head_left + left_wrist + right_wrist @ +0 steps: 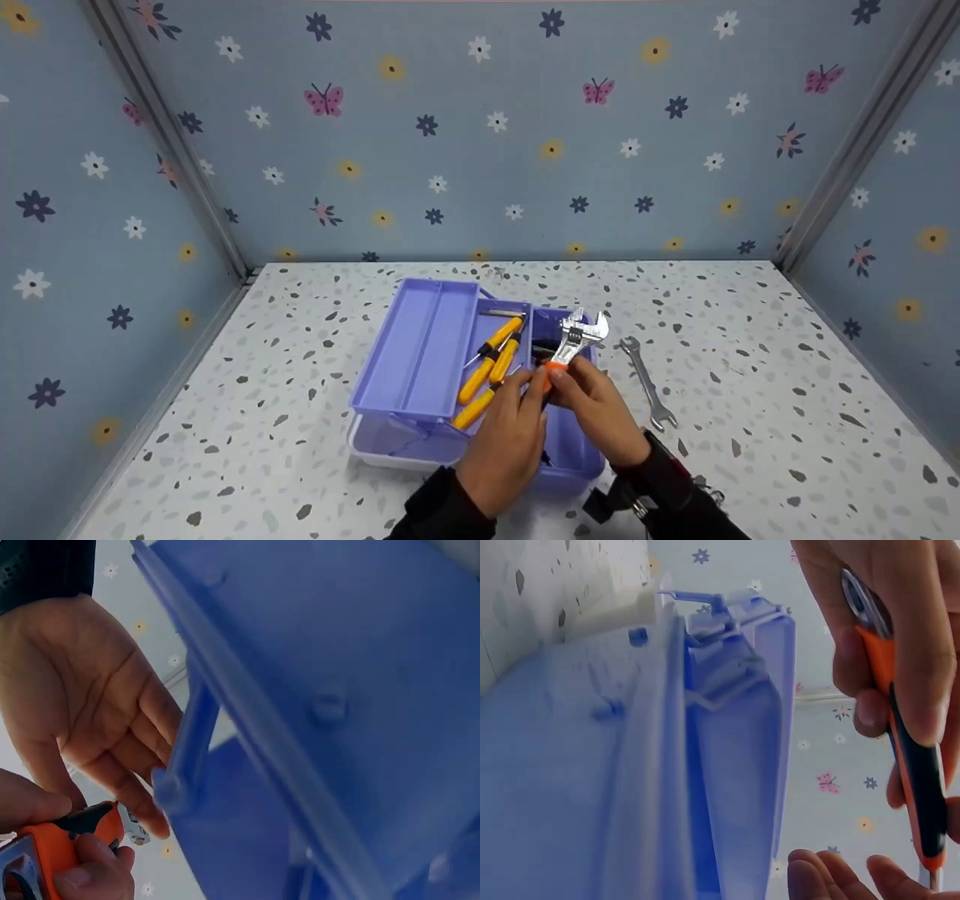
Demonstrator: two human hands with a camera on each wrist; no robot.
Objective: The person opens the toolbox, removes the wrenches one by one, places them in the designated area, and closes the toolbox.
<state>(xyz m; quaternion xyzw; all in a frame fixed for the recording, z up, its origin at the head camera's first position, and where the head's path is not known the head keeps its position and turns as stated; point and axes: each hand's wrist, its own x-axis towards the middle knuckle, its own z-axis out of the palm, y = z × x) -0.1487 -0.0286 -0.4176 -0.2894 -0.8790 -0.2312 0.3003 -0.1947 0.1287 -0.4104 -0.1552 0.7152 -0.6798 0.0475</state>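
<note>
An adjustable wrench (574, 341) with a bright metal head and an orange-and-black handle is held above the purple toolbox (577, 469), head pointing away. My left hand (504, 439) grips the rear of the handle; in the left wrist view, its fingers (94, 874) wrap the orange part near the hanging hole. My right hand (604, 412) is beside the wrench's neck, thumb at the front of the handle. Its palm faces up with loosely extended fingers in the left wrist view. Yellow-handled screwdrivers (487, 379) lie in the toolbox's middle tray.
A double open-ended wrench (649, 382) lies on the speckled table (750, 420), right of the toolbox. The toolbox's left tray (416, 349) is folded out, with the white lid (405, 454) below. Flower-patterned panels (480, 150) stand at the back and both sides.
</note>
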